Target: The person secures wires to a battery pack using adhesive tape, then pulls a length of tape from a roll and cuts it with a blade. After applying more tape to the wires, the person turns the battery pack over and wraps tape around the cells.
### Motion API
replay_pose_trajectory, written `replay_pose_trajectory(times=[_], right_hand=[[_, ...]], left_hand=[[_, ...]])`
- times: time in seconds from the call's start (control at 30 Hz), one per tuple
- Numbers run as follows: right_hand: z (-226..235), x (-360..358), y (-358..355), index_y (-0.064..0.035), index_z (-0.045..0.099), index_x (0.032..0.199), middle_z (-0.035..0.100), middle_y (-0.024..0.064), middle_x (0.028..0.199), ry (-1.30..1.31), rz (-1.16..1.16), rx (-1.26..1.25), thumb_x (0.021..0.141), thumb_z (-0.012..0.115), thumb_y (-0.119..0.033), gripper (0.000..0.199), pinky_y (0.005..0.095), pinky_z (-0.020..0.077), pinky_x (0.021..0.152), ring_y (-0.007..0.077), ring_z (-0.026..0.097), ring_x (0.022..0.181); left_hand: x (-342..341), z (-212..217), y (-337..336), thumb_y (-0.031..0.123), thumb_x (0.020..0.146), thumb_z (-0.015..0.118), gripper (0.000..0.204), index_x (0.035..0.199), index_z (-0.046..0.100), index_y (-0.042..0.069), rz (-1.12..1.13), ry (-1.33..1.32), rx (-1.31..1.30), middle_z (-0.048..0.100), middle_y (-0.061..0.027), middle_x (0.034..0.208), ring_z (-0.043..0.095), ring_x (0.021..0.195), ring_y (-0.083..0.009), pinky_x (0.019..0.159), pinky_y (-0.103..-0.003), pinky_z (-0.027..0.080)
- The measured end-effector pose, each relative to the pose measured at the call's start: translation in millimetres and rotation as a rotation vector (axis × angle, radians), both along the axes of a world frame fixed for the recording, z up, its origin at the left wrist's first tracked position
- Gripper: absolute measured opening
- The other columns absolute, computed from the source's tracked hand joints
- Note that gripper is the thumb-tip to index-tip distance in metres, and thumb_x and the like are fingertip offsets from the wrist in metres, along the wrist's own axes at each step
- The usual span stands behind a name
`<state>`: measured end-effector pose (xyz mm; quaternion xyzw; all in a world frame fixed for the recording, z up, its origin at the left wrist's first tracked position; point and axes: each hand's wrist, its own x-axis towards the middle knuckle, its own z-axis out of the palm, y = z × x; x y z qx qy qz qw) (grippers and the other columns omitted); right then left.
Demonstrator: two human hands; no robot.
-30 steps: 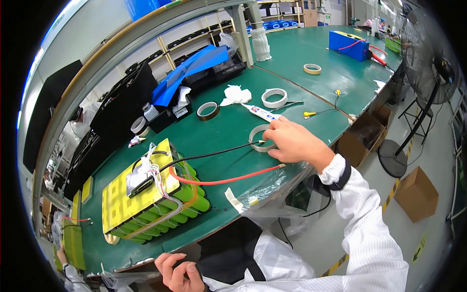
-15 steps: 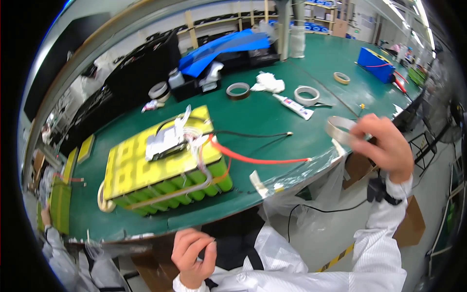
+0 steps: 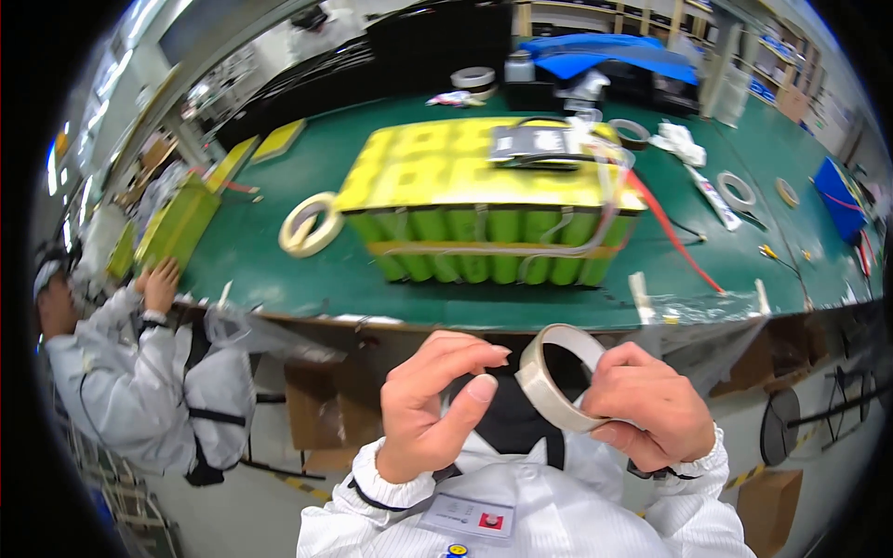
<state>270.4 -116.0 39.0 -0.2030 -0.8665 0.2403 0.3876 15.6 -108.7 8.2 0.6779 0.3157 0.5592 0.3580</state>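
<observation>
My right hand (image 3: 648, 402) grips a roll of whitish tape (image 3: 551, 395) by its rim, in front of my body below the table's edge. My left hand (image 3: 435, 400) is just left of the roll, apart from it, its thumb and fingers curved and parted with nothing between them. Beyond both hands, on the table, stands a battery pack (image 3: 484, 242) of green cells with a yellow top. A dark circuit board (image 3: 535, 142) lies on that top, and a red cable (image 3: 674, 232) trails off its right side.
A cream tape roll (image 3: 312, 224) leans by the pack's left end. Right of the pack lie a white tube (image 3: 714, 200), a white tape roll (image 3: 736, 191) and a blue battery pack (image 3: 839, 200). At the left, a co-worker (image 3: 121, 358) touches another green pack (image 3: 179, 221).
My right hand has brought the tape roll from above the table's right side back to my front. My left hand has risen and opened near it. The view has swung left.
</observation>
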Motion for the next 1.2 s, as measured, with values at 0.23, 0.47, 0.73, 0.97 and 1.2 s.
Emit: replay_pose_trajectory(times=[0.23,0.47,0.73,0.97,1.2], right_hand=[[-2.7,-36.0,16.2,-0.0013,0.064,0.100,0.063,0.0045,0.080,-0.059,0.159,0.001,0.079,0.075,-0.003,0.024,0.0386,0.0467,0.081,0.0242,0.059,0.072],[-5.5,-61.2,24.0,-0.0019,0.062,0.105,0.058,0.0049,0.079,-0.168,0.269,-0.050,0.083,0.072,-0.003,0.024,0.0369,0.0455,0.084,0.0230,0.059,0.074],[-15.0,-85.9,23.5,0.0005,0.065,0.097,0.064,0.0079,0.078,-0.133,0.243,-0.094,0.082,0.073,-0.005,0.018,0.0375,0.0497,0.074,0.0265,0.061,0.070],[-36.8,-121.0,11.3,-0.0030,0.064,0.095,0.059,0.0092,0.064,-0.083,0.082,-0.193,0.087,0.071,-0.018,0.018,0.0376,0.0463,0.059,0.0299,0.058,0.060],[-52.1,-134.1,9.1,-0.0032,0.064,0.090,0.065,0.0088,0.069,-0.149,-0.017,-0.383,0.090,0.071,-0.018,0.016,0.0315,0.0468,0.050,0.0229,0.062,0.055]], left_hand=[[-36.0,-8.1,-16.6,0.006,0.087,0.070,0.022,0.106,0.069,-0.004,-0.014,-0.072,-0.121,0.068,-0.0129,0.101,0.060,0.086,-0.0181,0.076,-0.029,0.049],[-61.7,-13.7,-25.1,0.002,0.088,0.069,0.011,0.097,0.065,-0.003,-0.074,-0.128,-0.263,0.061,-0.0078,0.098,0.058,0.086,-0.0126,0.078,-0.028,0.048],[-81.9,-22.4,-27.7,0.006,0.090,0.070,0.012,0.093,0.062,-0.002,-0.019,-0.139,-0.315,0.059,-0.0079,0.097,0.057,0.084,-0.0131,0.074,-0.026,0.047],[-108.5,-32.7,-24.1,0.007,0.090,0.069,0.011,0.089,0.060,0.000,0.137,0.010,-0.401,0.056,-0.0049,0.093,0.053,0.081,-0.0116,0.074,-0.025,0.046],[-135.2,-25.7,-26.8,0.007,0.093,0.066,0.014,0.089,0.056,-0.001,0.166,0.018,-0.494,0.050,-0.0022,0.092,0.047,0.075,-0.0068,0.066,-0.021,0.041]])
